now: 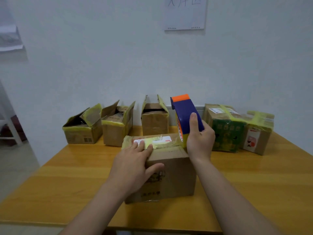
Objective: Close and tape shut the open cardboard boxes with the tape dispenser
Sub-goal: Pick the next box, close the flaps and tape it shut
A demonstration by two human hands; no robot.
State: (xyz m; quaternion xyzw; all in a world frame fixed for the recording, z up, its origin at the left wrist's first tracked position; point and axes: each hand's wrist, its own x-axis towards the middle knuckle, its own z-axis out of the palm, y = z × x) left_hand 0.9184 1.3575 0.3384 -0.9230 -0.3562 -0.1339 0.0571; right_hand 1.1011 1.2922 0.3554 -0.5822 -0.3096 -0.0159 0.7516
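near box: this box [171, 175] sits mid-table [67, 175], closest to the front edge
left hand [133, 168]: flat on the near box's top, left side, thumb over the front face
tape dispenser [186, 116]: at the near box's far right top corner, held by the right hand [199, 141]
back left: first open box [84, 131], second open box [116, 129], third open box [155, 119], side by side along the wall
back right: two taped boxes, inner one [225, 129] touching outer one [257, 134]
wall: sheet of paper [185, 14] high above the dispenser

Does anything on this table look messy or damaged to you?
Yes. The leftmost open box has a creased flap sagging inward. It, the middle open box and the tall open box all carry ragged old yellow tape on their flaps. Nothing looks spilled.
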